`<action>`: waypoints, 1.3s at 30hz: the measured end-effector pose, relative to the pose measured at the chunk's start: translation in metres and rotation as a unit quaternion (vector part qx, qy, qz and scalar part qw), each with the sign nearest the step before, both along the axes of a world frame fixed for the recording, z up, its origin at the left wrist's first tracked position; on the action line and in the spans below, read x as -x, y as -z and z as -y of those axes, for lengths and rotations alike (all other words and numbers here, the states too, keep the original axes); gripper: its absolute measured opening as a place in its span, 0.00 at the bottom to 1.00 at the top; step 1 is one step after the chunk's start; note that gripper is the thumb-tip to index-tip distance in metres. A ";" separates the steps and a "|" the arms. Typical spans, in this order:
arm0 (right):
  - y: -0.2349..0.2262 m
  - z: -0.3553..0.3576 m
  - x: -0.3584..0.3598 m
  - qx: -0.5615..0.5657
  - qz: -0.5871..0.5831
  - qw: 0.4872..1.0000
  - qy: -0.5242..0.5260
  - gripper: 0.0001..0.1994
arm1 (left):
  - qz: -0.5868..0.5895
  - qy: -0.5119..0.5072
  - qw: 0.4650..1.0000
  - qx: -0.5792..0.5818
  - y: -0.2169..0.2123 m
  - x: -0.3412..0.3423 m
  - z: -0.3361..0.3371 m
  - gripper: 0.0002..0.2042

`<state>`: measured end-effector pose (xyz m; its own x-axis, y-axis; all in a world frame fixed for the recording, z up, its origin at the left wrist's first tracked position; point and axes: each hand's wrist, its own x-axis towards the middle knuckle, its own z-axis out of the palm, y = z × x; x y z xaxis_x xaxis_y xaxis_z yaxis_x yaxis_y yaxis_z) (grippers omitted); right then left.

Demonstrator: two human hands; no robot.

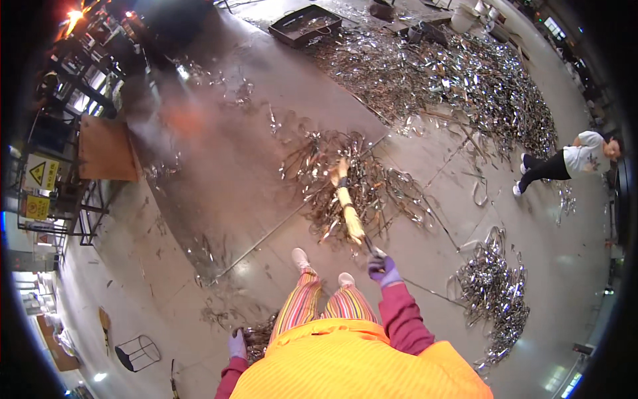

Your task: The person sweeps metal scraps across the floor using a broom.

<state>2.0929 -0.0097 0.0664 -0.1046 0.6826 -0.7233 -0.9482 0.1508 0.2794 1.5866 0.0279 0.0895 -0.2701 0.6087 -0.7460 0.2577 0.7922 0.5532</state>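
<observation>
"Purple covers the right hand (383, 267) in the head view; what is it holding?"

"Its fingers are closed around the dark handle (370, 246) of a yellow broom (350, 211). Counting from the wearer's orange garment (352, 362), the broom lies at twelve o'clock, its far end over a tangle of thin metal strips (393, 199)."

"Touching the strips?"

"It overlaps them in sight; actual contact cannot be told."

"And the left hand (237, 343)?"

"Also purple, low at nine o'clock, beside a smaller dark clump (259, 338). Whether its fingers are wide, narrow or holding anything, one cannot tell."

"Other metal?"

"A broad, glinting heap (465, 93) at one o'clock, and a second heap (495, 292) between two and three."

"Anyone else?"

"A person (571, 161) in a white top (585, 158) and dark trousers (550, 173), between one and two o'clock, well apart from the broom."

"Further things?"

"A dark tray (282, 38) beyond the tangle, near twelve; a stool (124, 359) at nine; yellow signs (42, 173) at ten."
</observation>
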 end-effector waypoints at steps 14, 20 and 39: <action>-0.027 0.348 -0.133 0.135 0.059 0.985 0.086 0.05 | 0.122 0.039 0.991 -0.032 0.018 -0.128 0.040 0.11; -0.001 0.259 -0.167 0.220 0.304 0.922 0.092 0.07 | 0.055 -0.012 0.997 -0.062 0.037 -0.087 0.133 0.08; -0.112 -0.039 0.033 -0.057 0.329 0.860 -0.386 0.05 | 0.060 -0.206 0.976 -0.025 0.001 -0.074 0.227 0.09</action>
<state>2.0595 0.0293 0.1781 -0.1524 0.6641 -0.7320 -0.7122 -0.5873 -0.3846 1.6601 -0.1993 0.0887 -0.4119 0.5033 -0.7596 -0.1466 0.7862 0.6004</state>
